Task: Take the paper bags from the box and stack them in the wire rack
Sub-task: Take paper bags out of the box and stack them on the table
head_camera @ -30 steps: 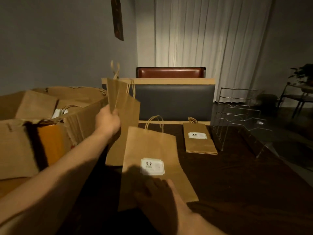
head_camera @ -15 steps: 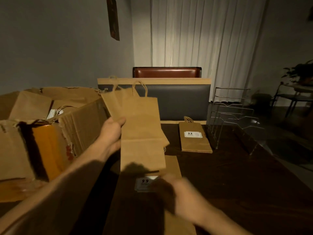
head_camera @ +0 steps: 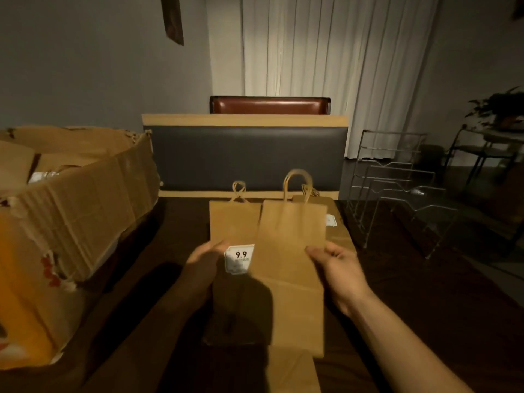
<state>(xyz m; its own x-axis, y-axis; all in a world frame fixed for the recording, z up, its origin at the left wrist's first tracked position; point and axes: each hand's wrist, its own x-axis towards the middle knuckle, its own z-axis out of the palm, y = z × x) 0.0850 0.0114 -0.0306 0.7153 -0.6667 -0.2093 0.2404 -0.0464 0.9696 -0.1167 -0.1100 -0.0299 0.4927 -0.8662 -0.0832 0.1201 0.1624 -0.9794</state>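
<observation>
On my left the cardboard box stands open on the dark table, more flat bags dimly visible inside. The wire rack stands at the far right of the table with nothing in its slots, well apart from my hands.

In front of me are two flat paper bags, overlapping. The labelled bag, with its white 9.9 sticker, sits behind and to the left; my left hand grips its left edge just beside the sticker. The plain bag lies over it, tilted slightly, and my right hand pinches its right edge, thumb on the front. Behind them, the small stack of bags lies flat on the table, mostly hidden.

I judge these bags to be very light, thin and floppy when held by one side; the creased base fold gives a little stiffness. They should crease or tear if yanked, and the twisted handles could snag the rack's wires. I would hold them at mid-edge on both sides, squared together, and lead with the folded bottom.

Half a second ago the plain bag was raised in my left hand alone, by the box, while my right hand reached toward the labelled bag lying on the table. Now both bags have come to the centre and the plain one has passed to my right hand.
</observation>
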